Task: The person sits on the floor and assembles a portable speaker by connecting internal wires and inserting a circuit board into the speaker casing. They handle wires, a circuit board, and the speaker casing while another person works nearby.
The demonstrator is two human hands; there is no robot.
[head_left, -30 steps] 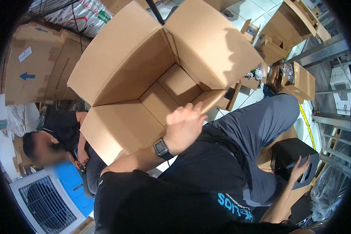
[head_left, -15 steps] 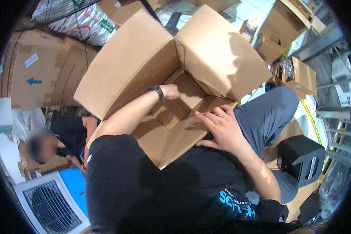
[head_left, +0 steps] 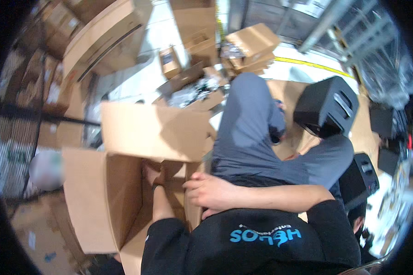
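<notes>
My left hand [head_left: 150, 173] is sitting down inside the open cardboard box [head_left: 151, 130], which is standing just left of my legs; fingers are shadowed and blurred, so can't tell if they're gripping. My right hand [head_left: 211, 190] is resting at the box's right-hand side, fingers loosely bent, thumb apart. A black loudspeaker [head_left: 323, 105] is standing just past my right knee.

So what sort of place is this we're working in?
Probably a storeroom or packing area: cardboard boxes lie beyond the open carton, with metal racking and a black speaker-like cabinet at the right.
</notes>
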